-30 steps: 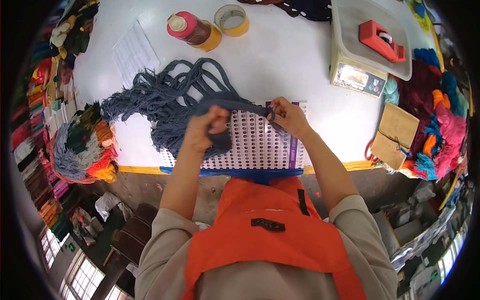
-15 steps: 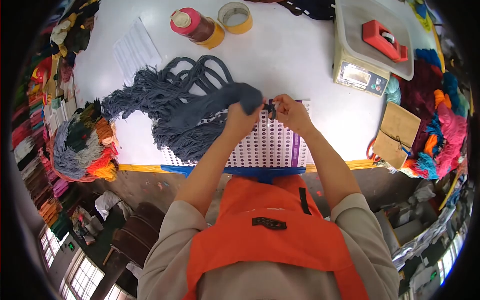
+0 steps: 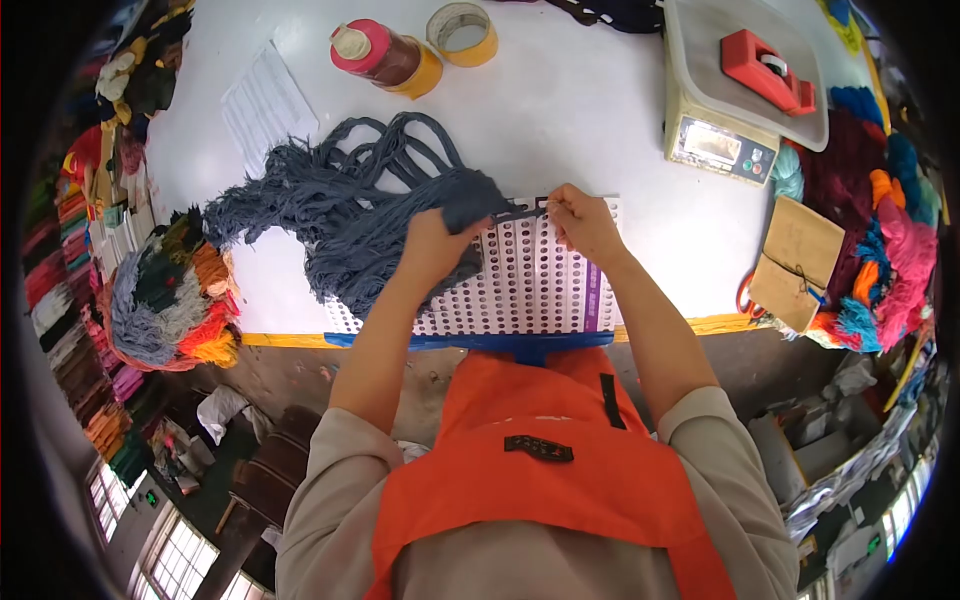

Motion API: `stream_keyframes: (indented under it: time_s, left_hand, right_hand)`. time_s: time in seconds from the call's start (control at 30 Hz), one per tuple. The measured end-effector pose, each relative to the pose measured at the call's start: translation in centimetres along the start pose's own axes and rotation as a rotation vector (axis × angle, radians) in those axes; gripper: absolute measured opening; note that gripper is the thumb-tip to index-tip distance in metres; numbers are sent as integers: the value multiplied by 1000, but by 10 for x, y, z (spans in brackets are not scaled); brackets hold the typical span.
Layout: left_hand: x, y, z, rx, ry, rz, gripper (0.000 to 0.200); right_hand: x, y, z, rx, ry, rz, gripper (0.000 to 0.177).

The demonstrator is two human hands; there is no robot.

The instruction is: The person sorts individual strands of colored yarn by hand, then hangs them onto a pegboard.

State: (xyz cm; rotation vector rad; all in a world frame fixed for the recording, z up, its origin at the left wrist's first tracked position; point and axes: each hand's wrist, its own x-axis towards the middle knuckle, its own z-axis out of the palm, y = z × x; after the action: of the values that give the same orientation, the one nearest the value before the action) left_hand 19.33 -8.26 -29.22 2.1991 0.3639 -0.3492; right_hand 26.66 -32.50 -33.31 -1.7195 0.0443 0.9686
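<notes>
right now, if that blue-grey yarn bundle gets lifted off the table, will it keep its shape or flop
Likely floppy: the yarn bundle sprawls in loose loops and sags from the left hand. Its frayed ends would probably trail.

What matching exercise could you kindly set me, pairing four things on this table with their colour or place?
Things:
1 tape dispenser
2 roll of tape
3 yarn bundle
4 notebook

Descriptions:
A grey-blue, gripped by the left hand
B red, on the scale
C brown
D yellow, beside the bottle

Pairs: 1-B, 2-D, 3-A, 4-C.
</notes>
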Motion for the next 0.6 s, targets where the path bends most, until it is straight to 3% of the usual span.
stream_keyframes:
  time_s: [0.03,0.1,0.17,0.27,0.43,0.5,0.53,0.6]
  left_hand:
    - [-4,-3,-11,-91,70,47,37]
    - [-6,-6,-33,-440,188,-303,31]
    - [-12,-14,-61,-794,252,-458,31]
    - [-26,-3,-77,-982,317,-131,46]
    - [-68,24,-104,-1328,99,22,70]
    - [-82,38,-111,-1447,64,111,75]
    - [-90,45,-117,-1466,54,159,77]
    - [-107,51,-128,-1488,10,262,83]
  right_hand:
    - [0,-1,0,-4,0,11,11]
    - [1,0,0,-16,5,7,12]
    - [-1,0,1,-29,6,1,12]
    - [-1,-1,5,-109,61,-9,13]
    - [-1,8,10,-176,74,-125,19]
    - [-6,3,18,-309,135,-163,28]
    - [-14,-5,21,-399,153,-139,41]
    - [-22,-3,39,-392,311,-261,48]
